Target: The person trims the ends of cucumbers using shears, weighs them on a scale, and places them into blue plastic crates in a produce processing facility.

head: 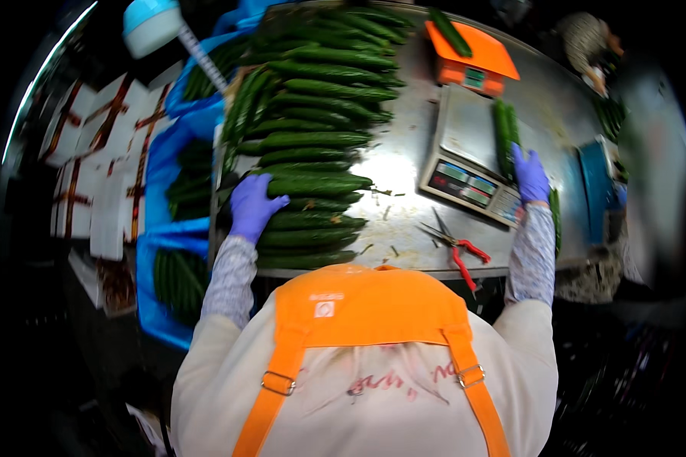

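Observation:
My left hand (pixel 255 207), in a purple glove, rests with spread fingers on the left ends of a row of cucumbers (pixel 314 185) piled on the steel table (pixel 397 228). In a matching glove, my right hand (pixel 530 174) touches the near ends of upright-lying cucumbers (pixel 504 134) at the right edge of a flat digital scale (pixel 473 123); whether its fingers grip them is unclear. Red-handled snips (pixel 456 243) lie spread near the table's front edge. An orange scale (pixel 474 51) stands farther back with one cucumber (pixel 450 32) on it.
Blue-lined crates (pixel 163 285) of cucumbers stand along the table's left side, with white boxes (pixel 106 125) beyond them. A lamp-like white and blue object (pixel 153 28) juts in at upper left. A blue container (pixel 595 191) is at the right. Another person (pixel 583 43) works at upper right.

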`<state>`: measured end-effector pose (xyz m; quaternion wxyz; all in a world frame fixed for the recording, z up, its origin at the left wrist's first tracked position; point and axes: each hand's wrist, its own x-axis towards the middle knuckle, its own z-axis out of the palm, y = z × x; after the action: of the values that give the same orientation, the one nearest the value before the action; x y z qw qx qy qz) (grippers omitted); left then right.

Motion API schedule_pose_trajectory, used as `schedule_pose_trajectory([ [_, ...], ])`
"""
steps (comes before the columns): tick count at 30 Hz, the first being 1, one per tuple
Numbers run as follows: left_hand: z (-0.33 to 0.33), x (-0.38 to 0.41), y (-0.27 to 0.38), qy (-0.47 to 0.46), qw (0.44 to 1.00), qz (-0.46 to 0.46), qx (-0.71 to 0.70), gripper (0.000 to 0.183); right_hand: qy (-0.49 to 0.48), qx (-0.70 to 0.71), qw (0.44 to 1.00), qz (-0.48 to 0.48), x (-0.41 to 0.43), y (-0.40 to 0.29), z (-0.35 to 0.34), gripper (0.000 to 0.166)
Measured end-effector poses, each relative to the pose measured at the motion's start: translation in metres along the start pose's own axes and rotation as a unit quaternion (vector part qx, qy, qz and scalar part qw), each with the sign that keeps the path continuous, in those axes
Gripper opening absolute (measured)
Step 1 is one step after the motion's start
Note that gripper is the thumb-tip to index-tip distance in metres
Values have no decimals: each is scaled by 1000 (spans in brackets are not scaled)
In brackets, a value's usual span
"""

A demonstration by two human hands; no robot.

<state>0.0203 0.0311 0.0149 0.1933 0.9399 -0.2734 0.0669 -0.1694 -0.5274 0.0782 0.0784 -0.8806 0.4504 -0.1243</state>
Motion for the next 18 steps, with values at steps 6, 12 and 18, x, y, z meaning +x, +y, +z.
schedule_pose_trajectory([
  [6,-3,7,-18,-107,993,-27,43,56,160,33,949,-269,-41,-51,-9,43],
  [12,3,12,-16,-34,995,58,-70,53,-109,287,832,-463,-152,-151,61,45],
  [18,2,8,-19,-85,993,63,-59,50,-180,138,826,-516,-204,-259,114,42],
])
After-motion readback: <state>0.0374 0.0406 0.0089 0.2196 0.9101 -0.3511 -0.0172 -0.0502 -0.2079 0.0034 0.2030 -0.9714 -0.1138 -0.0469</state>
